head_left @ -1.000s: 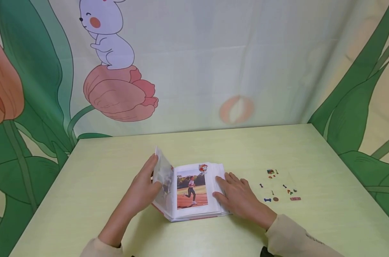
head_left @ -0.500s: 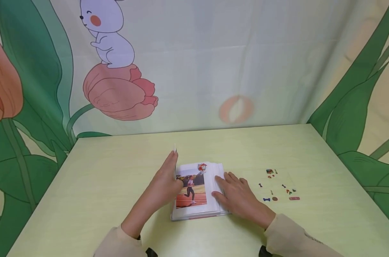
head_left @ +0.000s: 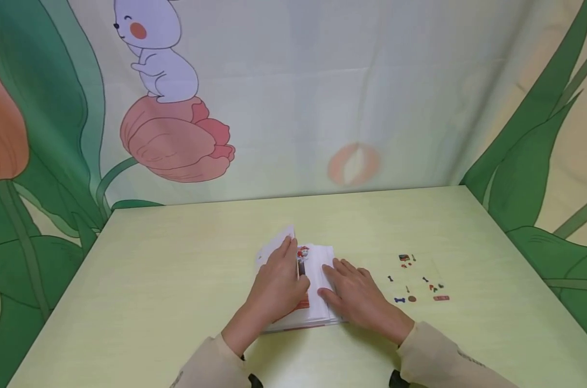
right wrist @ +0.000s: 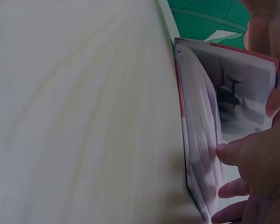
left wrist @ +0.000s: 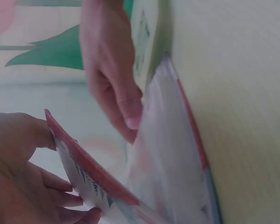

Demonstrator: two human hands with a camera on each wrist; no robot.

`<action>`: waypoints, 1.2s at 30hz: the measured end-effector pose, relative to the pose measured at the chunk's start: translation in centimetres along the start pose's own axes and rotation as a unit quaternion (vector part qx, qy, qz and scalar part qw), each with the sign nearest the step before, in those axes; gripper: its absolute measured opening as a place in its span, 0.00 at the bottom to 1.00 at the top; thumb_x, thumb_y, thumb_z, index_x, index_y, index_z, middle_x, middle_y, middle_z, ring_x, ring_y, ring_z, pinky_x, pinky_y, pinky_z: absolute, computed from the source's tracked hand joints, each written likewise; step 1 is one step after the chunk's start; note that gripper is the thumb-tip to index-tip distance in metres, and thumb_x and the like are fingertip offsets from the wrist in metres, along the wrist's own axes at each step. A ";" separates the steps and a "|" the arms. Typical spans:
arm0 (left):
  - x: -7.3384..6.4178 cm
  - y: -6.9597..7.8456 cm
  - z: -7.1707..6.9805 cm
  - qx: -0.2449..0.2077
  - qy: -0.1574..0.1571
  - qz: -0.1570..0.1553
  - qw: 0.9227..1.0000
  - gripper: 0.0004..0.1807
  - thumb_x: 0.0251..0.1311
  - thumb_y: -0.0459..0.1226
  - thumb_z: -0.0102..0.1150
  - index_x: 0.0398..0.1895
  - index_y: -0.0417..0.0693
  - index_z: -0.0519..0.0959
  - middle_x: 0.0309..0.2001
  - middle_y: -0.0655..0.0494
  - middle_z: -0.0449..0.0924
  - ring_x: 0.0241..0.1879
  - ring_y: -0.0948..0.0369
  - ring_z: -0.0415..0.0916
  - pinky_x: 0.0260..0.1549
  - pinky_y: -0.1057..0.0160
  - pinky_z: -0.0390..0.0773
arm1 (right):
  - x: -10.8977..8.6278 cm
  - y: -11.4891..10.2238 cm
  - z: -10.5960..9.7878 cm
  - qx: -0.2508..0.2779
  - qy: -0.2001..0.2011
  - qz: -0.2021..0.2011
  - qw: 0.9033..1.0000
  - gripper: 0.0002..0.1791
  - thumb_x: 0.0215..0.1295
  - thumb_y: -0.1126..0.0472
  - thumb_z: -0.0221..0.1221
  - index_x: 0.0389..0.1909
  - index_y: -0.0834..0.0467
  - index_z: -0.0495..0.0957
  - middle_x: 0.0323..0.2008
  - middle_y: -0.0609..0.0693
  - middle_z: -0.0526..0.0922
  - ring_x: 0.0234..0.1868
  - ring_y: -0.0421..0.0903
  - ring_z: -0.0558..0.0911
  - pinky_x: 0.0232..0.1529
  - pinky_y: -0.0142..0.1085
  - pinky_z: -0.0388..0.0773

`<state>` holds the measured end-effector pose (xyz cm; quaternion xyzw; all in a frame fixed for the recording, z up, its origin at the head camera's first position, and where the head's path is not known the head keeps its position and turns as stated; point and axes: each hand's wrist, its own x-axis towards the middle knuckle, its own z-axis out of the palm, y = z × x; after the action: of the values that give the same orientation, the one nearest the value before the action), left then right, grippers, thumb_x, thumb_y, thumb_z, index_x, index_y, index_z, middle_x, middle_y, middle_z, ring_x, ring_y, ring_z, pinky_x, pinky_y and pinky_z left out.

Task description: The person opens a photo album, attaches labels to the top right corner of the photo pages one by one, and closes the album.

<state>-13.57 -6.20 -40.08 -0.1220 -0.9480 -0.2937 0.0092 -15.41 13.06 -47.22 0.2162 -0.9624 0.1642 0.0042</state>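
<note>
A small photo album (head_left: 319, 269) lies open on the table, its front cover (head_left: 275, 246) tilted up over the pages. My left hand (head_left: 276, 280) grips that cover at its outer edge, thumb on the inner side and fingers along the outside. The cover's red and white outer face (left wrist: 91, 170) shows in the left wrist view. My right hand (head_left: 363, 299) rests with extended fingers on the right part of the page. Most of the printed photo there is hidden by the left hand. In the right wrist view, a picture (right wrist: 240, 100) shows inside the raised cover.
To the right lie several small stickers, among them a red strip (head_left: 441, 298) and a blue bone (head_left: 399, 300), seemingly on a clear sheet. A curtain (head_left: 284, 108) printed with a rabbit and tulips hangs behind the pale table (head_left: 177, 253).
My left hand has swung the album's cover from the left, through upright, to lean rightward over the page. It now covers much of the runner photo. The right hand stays in place.
</note>
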 end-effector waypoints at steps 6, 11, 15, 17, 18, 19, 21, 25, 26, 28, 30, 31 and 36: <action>0.4 0.0 2.2 0.049 -0.008 0.023 0.999 0.39 0.68 0.43 0.61 0.75 0.29 0.63 0.77 0.36 0.59 0.75 0.40 0.59 0.66 0.35 0.66 | -0.2 0.3 -0.1 0.005 0.011 -0.007 1.000 0.33 0.77 0.46 0.58 0.73 0.63 0.71 0.73 0.64 0.69 0.75 0.62 0.66 0.67 0.63 0.65; 0.3 -0.2 3.0 0.071 -0.010 0.034 0.997 0.40 0.69 0.48 0.63 0.74 0.30 0.66 0.76 0.36 0.61 0.74 0.39 0.59 0.64 0.37 0.68 | -0.2 0.4 -0.2 0.006 0.015 -0.008 1.000 0.33 0.78 0.45 0.56 0.73 0.62 0.71 0.73 0.62 0.69 0.74 0.60 0.67 0.67 0.64 0.65; 0.0 -0.4 3.1 0.078 -0.025 0.044 0.996 0.37 0.70 0.49 0.63 0.71 0.30 0.69 0.75 0.35 0.62 0.74 0.38 0.60 0.64 0.36 0.68 | -0.2 0.5 -0.2 0.006 0.021 -0.015 1.000 0.30 0.79 0.48 0.54 0.73 0.62 0.71 0.73 0.62 0.70 0.74 0.60 0.68 0.66 0.63 0.67; -0.2 -0.6 3.1 0.086 -0.033 0.050 0.994 0.35 0.70 0.47 0.64 0.70 0.30 0.71 0.74 0.35 0.64 0.74 0.38 0.60 0.64 0.36 0.68 | -0.3 0.6 -0.2 0.009 0.021 -0.018 1.000 0.30 0.80 0.49 0.53 0.73 0.62 0.71 0.73 0.61 0.70 0.74 0.59 0.68 0.66 0.62 0.67; -0.3 -0.7 3.1 0.091 -0.036 0.053 0.994 0.34 0.70 0.46 0.65 0.69 0.30 0.72 0.74 0.34 0.64 0.74 0.37 0.60 0.64 0.36 0.68 | -0.3 0.6 -0.2 0.013 0.022 -0.020 0.999 0.29 0.80 0.50 0.53 0.73 0.62 0.70 0.73 0.61 0.70 0.74 0.58 0.68 0.67 0.61 0.67; -0.4 -0.9 3.1 0.096 -0.038 0.057 0.993 0.34 0.69 0.45 0.66 0.69 0.30 0.72 0.73 0.34 0.65 0.74 0.37 0.61 0.64 0.36 0.68 | -0.3 0.6 -0.2 0.017 0.020 -0.022 0.999 0.29 0.80 0.50 0.53 0.73 0.62 0.70 0.73 0.60 0.70 0.74 0.58 0.67 0.67 0.61 0.67; -0.7 -1.1 2.9 0.104 -0.045 0.060 0.992 0.33 0.68 0.44 0.67 0.68 0.30 0.73 0.73 0.35 0.66 0.74 0.37 0.60 0.65 0.36 0.67 | -0.3 0.6 -0.3 0.030 0.019 -0.028 0.999 0.30 0.80 0.49 0.52 0.74 0.61 0.69 0.74 0.60 0.69 0.75 0.57 0.66 0.68 0.60 0.66; -1.0 -1.4 2.5 0.109 -0.075 0.061 0.989 0.34 0.67 0.43 0.66 0.69 0.31 0.72 0.74 0.37 0.65 0.76 0.39 0.58 0.68 0.32 0.60 | -0.3 0.5 -0.3 0.048 0.010 -0.041 0.998 0.31 0.80 0.48 0.53 0.76 0.61 0.67 0.76 0.58 0.66 0.77 0.56 0.64 0.71 0.58 0.64; -1.0 -1.4 2.5 0.111 -0.083 0.061 0.988 0.34 0.68 0.43 0.66 0.70 0.32 0.71 0.75 0.37 0.65 0.76 0.39 0.57 0.69 0.31 0.58 | -0.3 0.5 -0.3 0.049 0.007 -0.045 0.998 0.31 0.80 0.48 0.53 0.76 0.61 0.66 0.76 0.58 0.66 0.77 0.56 0.63 0.71 0.58 0.63; -1.1 -1.6 2.4 0.116 -0.101 0.061 0.986 0.35 0.68 0.45 0.65 0.72 0.33 0.69 0.76 0.38 0.63 0.77 0.40 0.55 0.69 0.27 0.53 | -0.3 0.4 -0.2 0.048 -0.002 -0.050 0.998 0.32 0.80 0.48 0.53 0.76 0.61 0.66 0.77 0.58 0.64 0.77 0.55 0.62 0.71 0.58 0.63; -1.1 -1.6 2.3 0.124 -0.117 0.059 0.984 0.37 0.69 0.46 0.64 0.74 0.34 0.68 0.77 0.39 0.61 0.78 0.41 0.53 0.68 0.24 0.49 | -0.3 0.3 -0.2 0.043 -0.010 -0.054 0.998 0.33 0.80 0.48 0.54 0.77 0.62 0.65 0.77 0.58 0.64 0.78 0.55 0.62 0.71 0.59 0.63; -1.1 -1.7 2.3 0.130 -0.123 0.058 0.982 0.38 0.69 0.47 0.64 0.75 0.35 0.67 0.78 0.40 0.60 0.78 0.42 0.52 0.67 0.22 0.48 | -0.3 0.3 -0.1 0.039 -0.013 -0.055 0.998 0.33 0.80 0.48 0.54 0.77 0.62 0.65 0.77 0.58 0.63 0.78 0.55 0.62 0.71 0.59 0.63; -1.1 -1.7 2.1 0.159 -0.152 0.050 0.974 0.41 0.70 0.51 0.62 0.78 0.38 0.64 0.80 0.44 0.56 0.80 0.45 0.49 0.64 0.19 0.46 | -0.4 0.3 0.0 0.015 -0.022 -0.052 0.998 0.34 0.80 0.46 0.53 0.77 0.61 0.64 0.77 0.57 0.63 0.78 0.54 0.63 0.70 0.62 0.62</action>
<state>-12.83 -6.65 -42.83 -0.2096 -0.9656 -0.1166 -0.1007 -15.18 13.46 -47.29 0.2698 -0.9471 0.1737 -0.0115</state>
